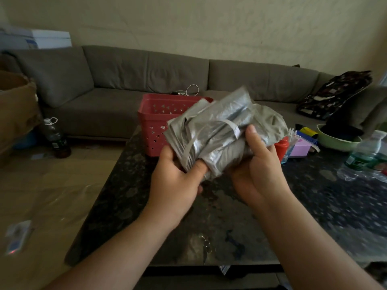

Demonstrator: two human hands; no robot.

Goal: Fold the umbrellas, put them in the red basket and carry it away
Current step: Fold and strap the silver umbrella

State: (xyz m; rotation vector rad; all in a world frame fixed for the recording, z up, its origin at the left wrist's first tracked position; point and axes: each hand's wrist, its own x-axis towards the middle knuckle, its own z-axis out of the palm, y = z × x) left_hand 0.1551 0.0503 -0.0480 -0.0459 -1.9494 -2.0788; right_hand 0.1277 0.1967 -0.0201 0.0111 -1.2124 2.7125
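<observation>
The umbrella (pixel 222 130) is a crumpled grey and silver bundle; its handle and ribs are hidden inside the folds, and its lower end disappears between the palms. It is held above the dark speckled table (pixel 314 206), just in front of the red basket (pixel 155 122), whose right side it covers. The left hand (pixel 176 181) grips the bundle's lower left with its thumb pressed into the fabric, and the right hand (pixel 257 170) clasps the right side, thumb up beside the pale strap (pixel 232 125). 2 bare forearms enter from below.
</observation>
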